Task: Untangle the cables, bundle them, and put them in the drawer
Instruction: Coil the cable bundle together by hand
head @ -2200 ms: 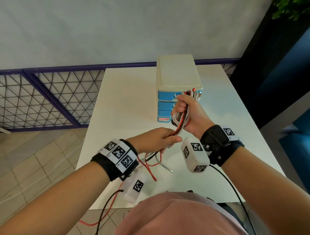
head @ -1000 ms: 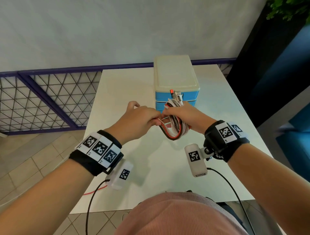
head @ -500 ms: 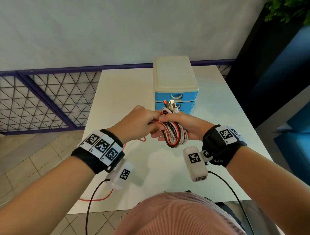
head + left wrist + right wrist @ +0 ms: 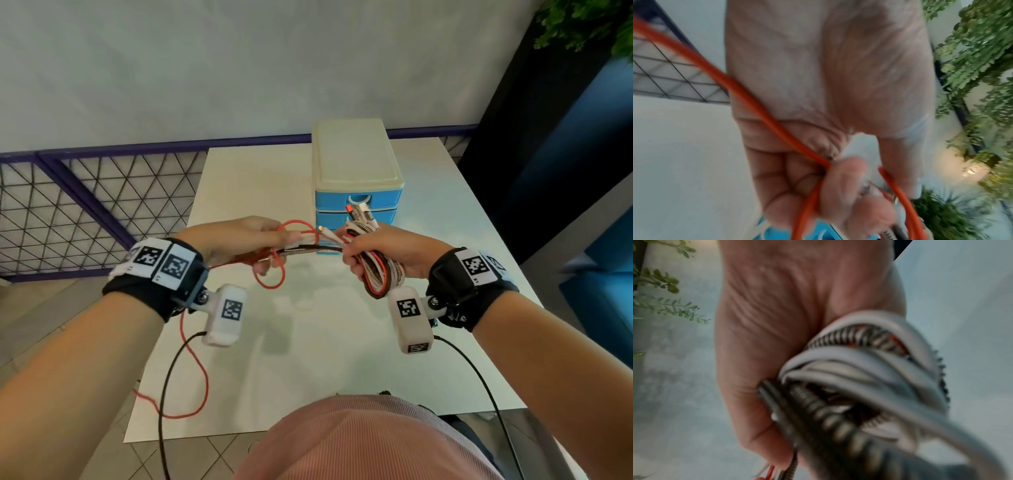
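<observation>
My right hand (image 4: 376, 251) grips a coiled bundle of cables (image 4: 378, 275), white, striped, red and black, with plug ends (image 4: 359, 212) sticking up above the fist. In the right wrist view the bundle (image 4: 869, 369) fills my curled fingers. My left hand (image 4: 246, 240) pinches the loose strands (image 4: 308, 251) that run taut from the bundle, among them a red cable (image 4: 274, 274) looped around the fingers and trailing down past the wrist to the table edge. The left wrist view shows that red cable (image 4: 756, 104) crossing my palm. Behind my hands stands the blue drawer unit (image 4: 356, 192), its drawers closed.
The white table (image 4: 308, 342) stretches below my hands. A purple mesh railing (image 4: 85, 205) runs along the left and back. A dark panel and plants (image 4: 582, 27) stand at the right. Black sensor wires (image 4: 164, 394) hang from both wrists.
My hands have drawn apart, the left moving left and pulling the loose strands taut. More of the red cable shows, looped by the left hand. Earlier the bundle was held up by the drawers.
</observation>
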Motion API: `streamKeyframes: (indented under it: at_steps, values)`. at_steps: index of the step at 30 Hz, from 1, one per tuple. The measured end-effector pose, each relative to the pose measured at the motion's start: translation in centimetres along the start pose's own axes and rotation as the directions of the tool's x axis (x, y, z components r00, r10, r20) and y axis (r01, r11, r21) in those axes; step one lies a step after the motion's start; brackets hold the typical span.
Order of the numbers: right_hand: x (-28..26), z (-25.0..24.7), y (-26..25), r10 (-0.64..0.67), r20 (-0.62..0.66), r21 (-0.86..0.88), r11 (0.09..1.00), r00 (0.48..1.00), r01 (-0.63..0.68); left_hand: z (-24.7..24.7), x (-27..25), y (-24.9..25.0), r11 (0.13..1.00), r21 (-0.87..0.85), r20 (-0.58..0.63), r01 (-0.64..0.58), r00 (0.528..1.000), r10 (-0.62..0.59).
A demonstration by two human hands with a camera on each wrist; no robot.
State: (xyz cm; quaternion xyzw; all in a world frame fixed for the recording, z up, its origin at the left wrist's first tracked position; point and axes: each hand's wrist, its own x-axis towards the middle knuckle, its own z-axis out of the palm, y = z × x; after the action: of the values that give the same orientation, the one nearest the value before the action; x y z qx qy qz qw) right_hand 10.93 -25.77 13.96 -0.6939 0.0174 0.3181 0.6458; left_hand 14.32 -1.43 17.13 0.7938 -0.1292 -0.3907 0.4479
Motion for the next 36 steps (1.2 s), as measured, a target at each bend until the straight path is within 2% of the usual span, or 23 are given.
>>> streamKeyframes:
  at_steps: [3,8,14,18,22,25,28,30,32,34,36]
  values:
    - [-0.3,-0.5,0.0,-0.011,-0.005,0.004,1.0,1.0,0.011,-0.5,-0.3,-0.9,0.998,-0.059,-0.005,-0.005,1.0,0.005]
    - [0.0,-0.1,0.0,-0.017,-0.024,-0.032,0.999,1.0,0.016,-0.3,0.5,-1.5,0.996,0.085,-0.079,0.011,0.997,-0.004]
    - [0.3,-0.2,0.1,0.003,-0.066,0.001,1.0,0.998,-0.003,0.1,0.6,-1.2,0.99,0.14,-0.072,0.026,0.997,-0.016]
    - [0.3,-0.3,0.0,0.076,-0.055,0.068,0.995,0.996,-0.072,0.1,1.0,-1.4,0.959,0.282,-0.153,-0.012,0.987,0.057]
    - [0.2,-0.6,-0.1,0.163,-0.01,0.119,0.98,0.987,-0.161,-0.7,1.8,-1.8,0.946,0.31,-0.294,-0.092,0.937,0.187]
    - [0.0,-1.1,0.1,0.176,-0.032,0.166,0.972,0.984,-0.168,-1.8,2.1,-2.6,0.931,0.364,-0.401,-0.01,0.901,0.167]
    - [-0.2,-2.0,0.2,0.168,-0.083,0.25,0.958,0.982,-0.142,-3.2,2.4,-4.5,0.932,0.349,-0.432,0.099,0.899,0.066]
    - [-0.2,-2.5,0.3,0.147,-0.126,0.315,0.944,0.981,-0.101,-3.8,2.2,-5.8,0.903,0.394,-0.443,0.173,0.896,0.022]
    - [-0.1,-3.0,0.4,0.123,-0.166,0.38,0.923,0.978,-0.052,-4.2,2.1,-7.0,0.844,0.488,-0.46,0.224,0.887,0.03]
    - [-0.1,-3.4,0.4,0.11,-0.202,0.443,0.896,0.973,-0.009,-4.2,2.0,-8.0,0.775,0.59,-0.451,0.229,0.889,0.081]
    - [-0.1,-3.5,0.3,0.108,-0.213,0.473,0.881,0.971,0.005,-3.9,2.0,-8.6,0.745,0.643,-0.361,0.175,0.928,0.093]
